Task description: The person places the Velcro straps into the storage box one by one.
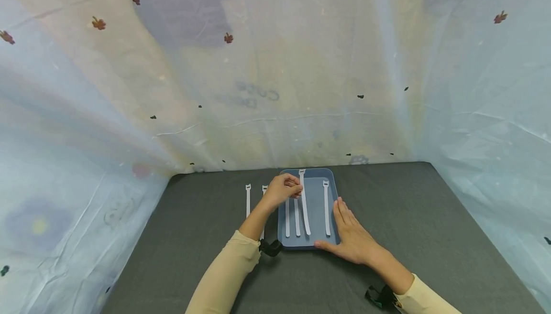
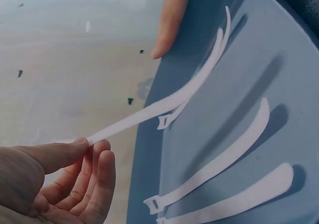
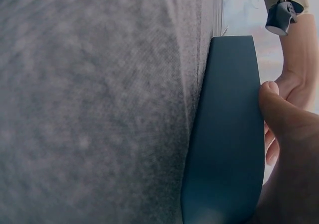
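Observation:
Between thumb and fingertips, my left hand [image 1: 283, 190] pinches a white cable strap [image 1: 305, 209] near its slotted head, lifted over a blue-grey tray [image 1: 316, 242]. In the left wrist view this strap [image 2: 132, 120] slants from the fingertips across other straps inside the tray. Two white straps [image 1: 287, 218] lie at the tray's left, partly hidden behind the left hand, and another strap [image 1: 326, 209] lies at its right. With fingers straight, my right hand [image 1: 353, 237] rests along the tray's right side, thumb at the near edge; the right wrist view shows the tray's outer wall [image 3: 227, 129].
Left of the tray, two more white straps [image 1: 247, 201] lie on the dark grey cloth-covered table [image 1: 206, 209], one partly behind the left arm. A pale patterned curtain [image 1: 275, 65] hangs behind the table and at both sides. Each wrist wears a black band [image 1: 270, 248].

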Demonstrator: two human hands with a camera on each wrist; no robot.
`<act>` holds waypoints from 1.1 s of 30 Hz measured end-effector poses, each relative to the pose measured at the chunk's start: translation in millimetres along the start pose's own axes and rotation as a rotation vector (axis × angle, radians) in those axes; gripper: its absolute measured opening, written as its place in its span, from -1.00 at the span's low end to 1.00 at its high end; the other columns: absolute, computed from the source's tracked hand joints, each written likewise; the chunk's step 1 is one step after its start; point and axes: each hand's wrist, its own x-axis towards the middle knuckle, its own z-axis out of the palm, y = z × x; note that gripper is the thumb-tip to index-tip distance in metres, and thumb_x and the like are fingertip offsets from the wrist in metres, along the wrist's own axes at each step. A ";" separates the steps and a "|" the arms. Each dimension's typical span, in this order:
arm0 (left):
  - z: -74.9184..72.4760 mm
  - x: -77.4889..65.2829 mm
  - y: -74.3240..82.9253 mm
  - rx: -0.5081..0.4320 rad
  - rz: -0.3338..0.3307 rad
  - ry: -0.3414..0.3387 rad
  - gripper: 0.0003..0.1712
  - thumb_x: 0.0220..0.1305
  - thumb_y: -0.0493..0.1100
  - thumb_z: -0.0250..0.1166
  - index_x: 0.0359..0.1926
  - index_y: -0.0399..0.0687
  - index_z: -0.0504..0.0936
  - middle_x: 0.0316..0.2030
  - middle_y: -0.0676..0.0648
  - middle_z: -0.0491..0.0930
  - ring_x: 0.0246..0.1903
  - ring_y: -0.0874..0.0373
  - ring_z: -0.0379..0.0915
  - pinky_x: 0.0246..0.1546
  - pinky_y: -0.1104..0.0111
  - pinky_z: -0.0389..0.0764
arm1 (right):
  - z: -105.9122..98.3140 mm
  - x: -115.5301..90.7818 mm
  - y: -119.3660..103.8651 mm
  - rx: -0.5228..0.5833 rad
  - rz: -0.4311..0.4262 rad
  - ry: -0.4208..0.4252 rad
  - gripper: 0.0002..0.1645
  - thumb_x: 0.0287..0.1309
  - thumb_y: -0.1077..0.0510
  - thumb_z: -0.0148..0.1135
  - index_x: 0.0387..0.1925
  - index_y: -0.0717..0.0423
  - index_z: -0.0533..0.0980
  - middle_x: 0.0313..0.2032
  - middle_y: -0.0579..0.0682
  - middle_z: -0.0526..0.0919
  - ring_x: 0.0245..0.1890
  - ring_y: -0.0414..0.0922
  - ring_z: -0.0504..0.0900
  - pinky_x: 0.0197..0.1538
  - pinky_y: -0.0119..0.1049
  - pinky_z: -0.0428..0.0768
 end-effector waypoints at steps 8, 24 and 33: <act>13.6 13.6 -2.7 0.039 -0.057 -0.028 -0.80 0.25 -0.19 0.32 -0.15 -0.17 0.56 -0.35 -0.14 0.68 -0.22 -0.25 0.64 -0.14 0.01 0.65 | -3.8 -1.5 -0.8 0.003 -0.020 0.011 0.49 -0.12 -0.72 -0.05 0.48 0.17 -0.33 0.51 0.18 -0.33 0.51 0.10 -0.24 0.47 0.06 -0.02; 38.4 34.0 -6.0 0.140 -0.121 0.001 -0.86 0.16 -0.35 0.34 -0.24 -0.26 0.58 -0.45 -0.16 0.69 -0.48 0.04 0.68 -0.25 0.10 0.69 | -2.9 -1.9 0.3 0.015 -0.029 0.004 0.48 -0.11 -0.71 -0.05 0.49 0.17 -0.32 0.51 0.13 -0.40 0.52 0.07 -0.27 0.48 0.05 -0.03; 50.9 37.0 -7.4 0.205 -0.179 0.002 -0.84 0.13 -0.38 0.35 -0.24 -0.31 0.59 -0.42 -0.29 0.70 -0.39 -0.12 0.69 -0.26 0.14 0.70 | -0.5 -0.6 0.9 0.007 -0.035 0.014 0.48 -0.11 -0.71 -0.04 0.49 0.17 -0.31 0.51 0.16 -0.36 0.51 0.10 -0.24 0.47 0.06 -0.01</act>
